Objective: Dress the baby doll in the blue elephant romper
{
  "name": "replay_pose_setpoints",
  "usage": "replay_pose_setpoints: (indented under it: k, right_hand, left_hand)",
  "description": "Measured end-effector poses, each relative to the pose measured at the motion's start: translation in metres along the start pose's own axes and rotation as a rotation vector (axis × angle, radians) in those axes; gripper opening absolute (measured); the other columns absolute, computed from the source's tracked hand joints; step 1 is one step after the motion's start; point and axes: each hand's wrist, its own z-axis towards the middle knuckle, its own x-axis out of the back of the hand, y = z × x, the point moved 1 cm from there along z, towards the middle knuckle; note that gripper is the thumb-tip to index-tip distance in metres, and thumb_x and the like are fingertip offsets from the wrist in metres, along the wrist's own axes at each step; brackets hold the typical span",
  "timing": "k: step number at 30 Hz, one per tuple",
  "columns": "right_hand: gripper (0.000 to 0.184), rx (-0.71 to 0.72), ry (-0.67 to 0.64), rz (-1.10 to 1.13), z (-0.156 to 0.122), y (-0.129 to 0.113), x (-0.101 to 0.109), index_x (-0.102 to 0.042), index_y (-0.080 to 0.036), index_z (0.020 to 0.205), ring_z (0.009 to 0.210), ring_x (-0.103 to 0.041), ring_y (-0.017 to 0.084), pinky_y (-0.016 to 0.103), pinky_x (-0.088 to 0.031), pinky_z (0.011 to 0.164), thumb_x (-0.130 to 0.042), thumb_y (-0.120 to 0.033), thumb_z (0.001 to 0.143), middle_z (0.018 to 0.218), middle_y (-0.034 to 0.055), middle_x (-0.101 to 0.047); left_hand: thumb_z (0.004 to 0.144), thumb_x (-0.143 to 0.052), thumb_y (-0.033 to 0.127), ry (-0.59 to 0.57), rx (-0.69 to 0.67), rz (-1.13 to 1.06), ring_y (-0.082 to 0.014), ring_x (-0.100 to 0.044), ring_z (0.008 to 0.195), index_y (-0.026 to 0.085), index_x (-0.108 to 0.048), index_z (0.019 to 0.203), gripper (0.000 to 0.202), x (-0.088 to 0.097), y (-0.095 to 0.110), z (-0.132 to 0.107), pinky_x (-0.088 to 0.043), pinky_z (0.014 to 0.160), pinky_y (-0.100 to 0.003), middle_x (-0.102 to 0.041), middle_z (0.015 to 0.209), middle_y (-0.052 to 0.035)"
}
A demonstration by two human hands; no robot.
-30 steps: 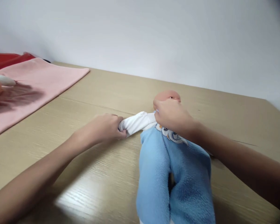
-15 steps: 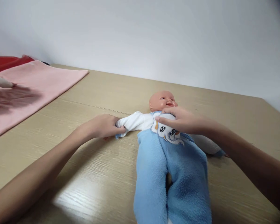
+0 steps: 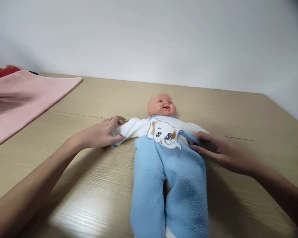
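Note:
A baby doll (image 3: 161,105) lies on its back, its head toward the wall. It wears a white long-sleeved top and a blue fleece romper (image 3: 149,175) with an elephant face on the bib. My left hand (image 3: 101,132) rests at the cuff of the white sleeve (image 3: 129,128), thumb and fingers spread on either side of it. On the other side, my right hand (image 3: 218,152) pinches a blue strap (image 3: 188,135) that runs from the elephant's ear. The doll's arm on that side is partly hidden behind my right hand.
The wooden table (image 3: 89,188) carries a pink cloth (image 3: 39,89) at the left. Behind it lies something red (image 3: 2,72), cut off by the frame. A pale wall (image 3: 149,39) rises along the far edge.
My right hand has moved off the doll's chest to the right side of the bib and has taken the blue strap. My left fingers have loosened and spread at the sleeve cuff.

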Motion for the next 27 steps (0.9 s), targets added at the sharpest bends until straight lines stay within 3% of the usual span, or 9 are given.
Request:
replay_pose_setpoints:
  k: [3, 5, 8, 10, 15, 19, 23, 27]
  right_hand:
    - [0.027, 0.114, 0.187, -0.069, -0.01, 0.017, -0.021, -0.075, -0.026, 0.111, 0.093, -0.073, 0.025, 0.039, -0.056, 0.084, -0.068, -0.053, 0.113, 0.104, 0.004, -0.077]
    - [0.016, 0.243, 0.288, -0.151, -0.014, 0.029, -0.035, -0.072, -0.026, 0.107, 0.094, -0.072, 0.026, 0.04, -0.055, 0.085, -0.07, -0.042, 0.112, 0.104, 0.0045, -0.077]
    - [0.003, 0.407, 0.316, -0.284, -0.017, 0.043, -0.051, -0.068, -0.026, 0.107, 0.089, -0.071, 0.025, 0.041, -0.054, 0.082, -0.07, -0.025, 0.109, 0.1, 0.0038, -0.075]
    - [0.008, 0.474, 0.316, -0.342, -0.018, 0.049, -0.057, -0.065, -0.026, 0.109, 0.089, -0.071, 0.024, 0.042, -0.054, 0.086, -0.066, -0.018, 0.108, 0.099, 0.0034, -0.075]
    - [0.011, 0.515, 0.309, -0.398, -0.017, 0.047, -0.059, -0.061, -0.024, 0.109, 0.086, -0.07, 0.023, 0.041, -0.054, 0.087, -0.059, -0.014, 0.11, 0.094, 0.0028, -0.073]
    - [0.007, 0.522, 0.314, -0.389, -0.017, 0.046, -0.058, -0.062, -0.024, 0.108, 0.085, -0.07, 0.023, 0.041, -0.053, 0.085, -0.061, -0.017, 0.11, 0.094, 0.0031, -0.074]
    - [0.009, 0.502, 0.295, -0.376, -0.016, 0.048, -0.058, -0.063, -0.025, 0.114, 0.089, -0.072, 0.025, 0.043, -0.053, 0.087, -0.061, -0.016, 0.11, 0.098, 0.0049, -0.076]
    - [0.006, 0.495, 0.279, -0.386, -0.013, 0.049, -0.058, -0.062, -0.022, 0.116, 0.09, -0.073, 0.024, 0.043, -0.052, 0.088, -0.06, -0.02, 0.112, 0.103, 0.0064, -0.077]
  left_hand:
    - [0.101, -0.056, 0.063, 0.049, -0.132, -0.016, -0.0432, -0.05, 0.161, 0.016, -0.047, 0.163, 0.078, 0.001, 0.016, 0.017, -0.041, 0.133, -0.059, -0.051, 0.175, -0.0209]
    - [0.106, -0.054, 0.064, 0.02, -0.179, -0.071, -0.0406, -0.055, 0.156, 0.02, -0.052, 0.162, 0.071, 0.002, 0.028, 0.035, -0.044, 0.131, -0.056, -0.058, 0.171, -0.017]
    - [0.107, -0.055, 0.072, -0.084, -0.149, -0.199, -0.0369, -0.066, 0.143, 0.022, -0.063, 0.15, 0.067, 0.001, 0.038, 0.065, -0.051, 0.122, -0.05, -0.07, 0.157, -0.0133]
    - [0.104, -0.058, 0.077, -0.146, -0.121, -0.267, -0.0369, -0.069, 0.139, 0.021, -0.069, 0.141, 0.068, 0.0, 0.038, 0.08, -0.052, 0.121, -0.049, -0.076, 0.149, -0.0131]
    - [0.102, -0.06, 0.08, -0.168, -0.026, -0.359, -0.0382, -0.065, 0.149, 0.026, -0.079, 0.139, 0.067, -0.003, 0.019, 0.097, -0.05, 0.126, -0.046, -0.074, 0.16, -0.0096]
    - [0.109, -0.055, 0.06, -0.268, -0.126, -0.478, -0.0321, -0.065, 0.151, 0.03, -0.08, 0.14, 0.05, -0.004, 0.004, 0.106, -0.047, 0.131, -0.044, -0.072, 0.163, -0.0055]
    - [0.099, -0.075, 0.05, -0.441, -0.226, -0.583, -0.0327, -0.072, 0.14, 0.027, -0.077, 0.138, 0.045, -0.001, -0.003, 0.12, -0.058, 0.116, -0.041, -0.078, 0.153, -0.0084]
    - [0.1, -0.083, 0.054, -0.607, -0.376, -0.602, -0.0302, -0.077, 0.122, 0.025, -0.076, 0.134, 0.045, 0.006, -0.004, 0.136, -0.062, 0.103, -0.037, -0.081, 0.139, -0.0107]
